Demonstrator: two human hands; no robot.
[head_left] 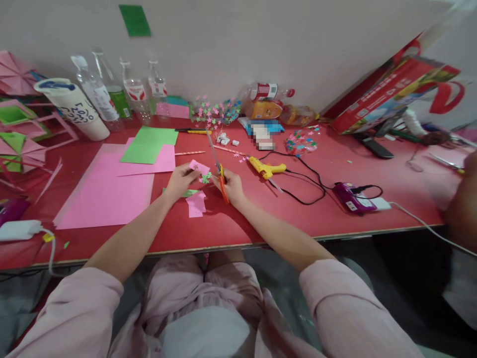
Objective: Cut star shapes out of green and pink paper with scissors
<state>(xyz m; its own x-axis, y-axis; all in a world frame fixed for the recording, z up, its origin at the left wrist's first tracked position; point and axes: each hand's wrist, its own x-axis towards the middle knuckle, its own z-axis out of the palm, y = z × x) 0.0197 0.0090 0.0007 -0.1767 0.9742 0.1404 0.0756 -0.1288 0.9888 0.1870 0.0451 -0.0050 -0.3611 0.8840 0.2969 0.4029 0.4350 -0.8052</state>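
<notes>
My left hand [180, 182] is closed on a small piece of pink paper [198, 167] raised above the red table. In my right hand [232, 188] is a pair of scissors [222, 185] with orange and yellow handles, the blades pointing up and away from me. Small green paper stars [205, 177] show between my two hands; whether a hand touches them I cannot tell. Below my hands lie a cut scrap of pink paper [196, 204] and a green paper strip [189, 193].
Left are large pink sheets [108, 191] under a green sheet [149, 144]. A yellow glue gun [267, 168] with a black cord lies right, near a purple power socket [353, 198]. Bottles [138, 94] and a cup [76, 109] line the wall. Another person's arm [464, 204] is at far right.
</notes>
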